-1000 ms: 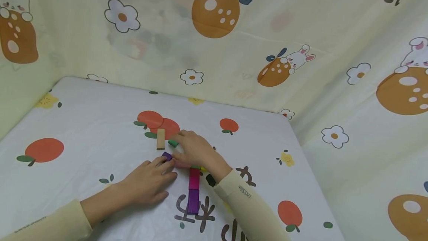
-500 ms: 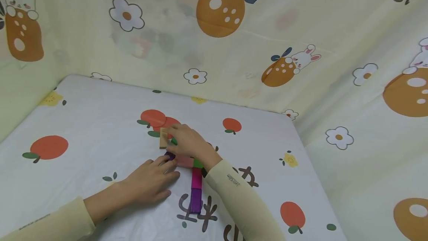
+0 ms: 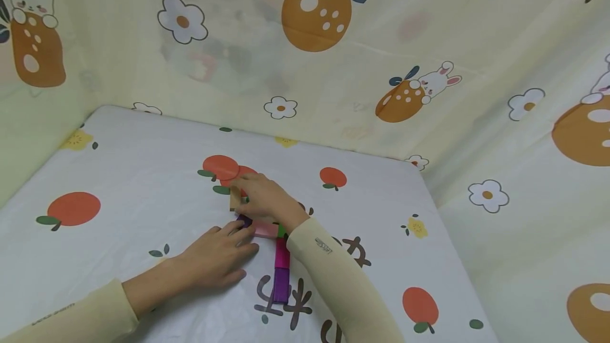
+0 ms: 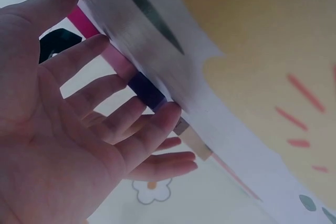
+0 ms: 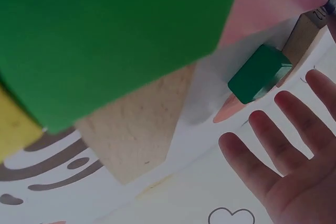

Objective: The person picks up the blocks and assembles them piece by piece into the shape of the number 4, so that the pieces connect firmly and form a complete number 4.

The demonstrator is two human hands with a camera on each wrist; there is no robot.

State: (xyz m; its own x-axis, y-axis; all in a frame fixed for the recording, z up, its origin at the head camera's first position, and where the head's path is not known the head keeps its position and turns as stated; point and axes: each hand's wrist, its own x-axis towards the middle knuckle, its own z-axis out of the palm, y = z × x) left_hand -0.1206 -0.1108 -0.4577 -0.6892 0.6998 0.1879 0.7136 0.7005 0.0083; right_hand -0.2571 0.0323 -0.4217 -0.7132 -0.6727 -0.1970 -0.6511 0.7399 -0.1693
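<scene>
In the head view, a line of blocks runs up the table: a purple block, a magenta block and a green block. From there a pink block turns left towards another purple block. My left hand rests beside that end, fingers loosely extended, fingertips at the purple block in the left wrist view. Beyond it, my right hand spans a plain wooden block. The right wrist view shows its fingers fairly straight beside that wooden block.
A small green block lies beside the wooden one. Closer to the right wrist camera are a large-looking green block, another wooden block and a yellow block. A patterned curtain stands behind the table.
My right hand has moved left from the small green block to the plain wooden block. The left hand stays by the purple block. The head view has shifted slightly.
</scene>
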